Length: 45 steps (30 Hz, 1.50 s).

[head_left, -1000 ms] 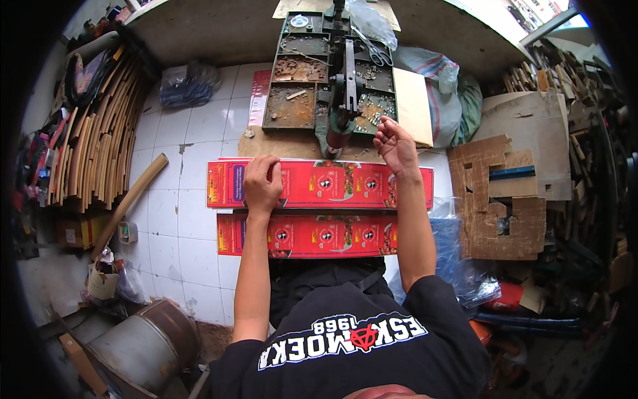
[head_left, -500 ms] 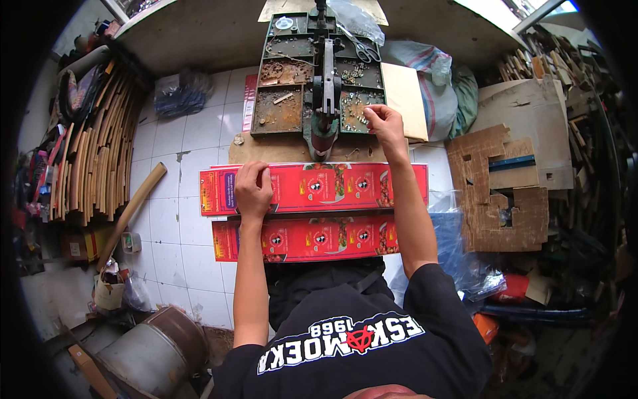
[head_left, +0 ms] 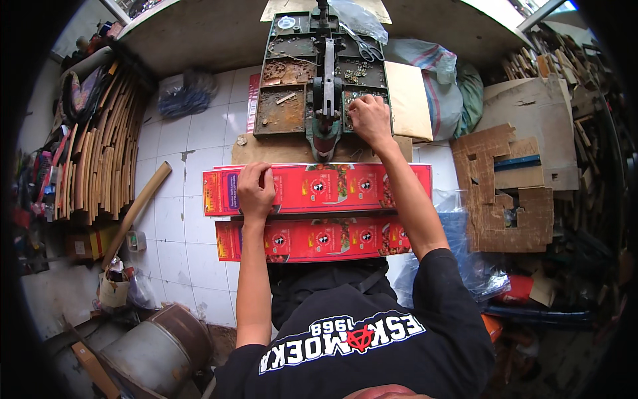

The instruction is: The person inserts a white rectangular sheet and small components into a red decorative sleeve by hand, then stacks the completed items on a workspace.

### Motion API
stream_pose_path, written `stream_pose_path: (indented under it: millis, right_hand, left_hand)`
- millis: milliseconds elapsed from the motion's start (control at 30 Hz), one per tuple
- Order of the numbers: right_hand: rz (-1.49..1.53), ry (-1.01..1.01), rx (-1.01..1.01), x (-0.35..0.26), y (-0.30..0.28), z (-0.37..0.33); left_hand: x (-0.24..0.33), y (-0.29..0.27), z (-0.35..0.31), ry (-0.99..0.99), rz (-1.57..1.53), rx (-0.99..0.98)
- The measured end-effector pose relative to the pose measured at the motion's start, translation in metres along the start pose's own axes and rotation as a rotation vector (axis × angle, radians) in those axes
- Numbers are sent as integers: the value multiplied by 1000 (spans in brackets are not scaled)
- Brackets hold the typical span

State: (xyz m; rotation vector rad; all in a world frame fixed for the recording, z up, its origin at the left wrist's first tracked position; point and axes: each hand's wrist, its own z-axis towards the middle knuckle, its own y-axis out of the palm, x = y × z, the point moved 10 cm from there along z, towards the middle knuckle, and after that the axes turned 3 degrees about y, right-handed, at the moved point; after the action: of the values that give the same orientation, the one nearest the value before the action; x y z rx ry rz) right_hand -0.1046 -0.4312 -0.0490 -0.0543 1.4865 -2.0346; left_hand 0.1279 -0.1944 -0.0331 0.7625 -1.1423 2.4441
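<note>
Two stacks of long red printed cardboard strips lie crosswise before me, a far stack (head_left: 299, 189) and a near stack (head_left: 302, 239). My left hand (head_left: 256, 188) rests on the far stack's left part, its fingers bent over the far edge. Reaching over that stack, my right hand (head_left: 371, 120) is in a right-hand compartment of the green metal tray (head_left: 277, 135). Its fingers are closed together among small metal pieces; anything between them is hidden. A dark hand press (head_left: 327, 100) stands upright along the tray's middle, left of my right hand.
Scissors (head_left: 367, 50) and a clear plastic bag (head_left: 359, 20) lie at the tray's far right. Beside it are a tan board (head_left: 407, 100) and a woven sack (head_left: 438, 86). Cut brown board (head_left: 495, 226) leans right; stacked cardboard (head_left: 100, 146) stands left, near a curved tube (head_left: 139, 209).
My right hand has moved left and slightly away from me, from above the tray's right edge down into the compartment. My left hand stays on the far stack.
</note>
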Motion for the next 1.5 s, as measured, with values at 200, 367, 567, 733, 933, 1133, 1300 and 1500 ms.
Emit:
stream_pose_path:
  millis: [200, 367, 567, 733, 933, 1133, 1300, 1500]
  right_hand:
    - [137, -153, -182, -10, -26, -16]
    - [69, -350, -560, -26, -7, -53]
    - [68, -404, -586, -33, -1, -63]
    - [469, -265, -524, -31, -17, -49]
    - [438, -88, -341, 0, -20, -14]
    - [178, -166, -206, 1, -6, 13]
    - [84, -203, -246, 0, 8, 19]
    - [68, -162, -330, 24, -11, 11]
  left_hand:
    - [-4, 1, -2, -12, -4, -3]
    - [-3, 1, -1, -24, -1, -19]
    - [-3, 1, -1, -12, -6, -7]
    - [-4, 0, -2, -10, -8, -2]
    - [-6, 0, -3, -13, 3, -9]
    - [-6, 1, -1, -9, 7, -2]
    - [-5, -1, -1, -9, -1, -7]
    - [-5, -2, -2, 0, 1, -3]
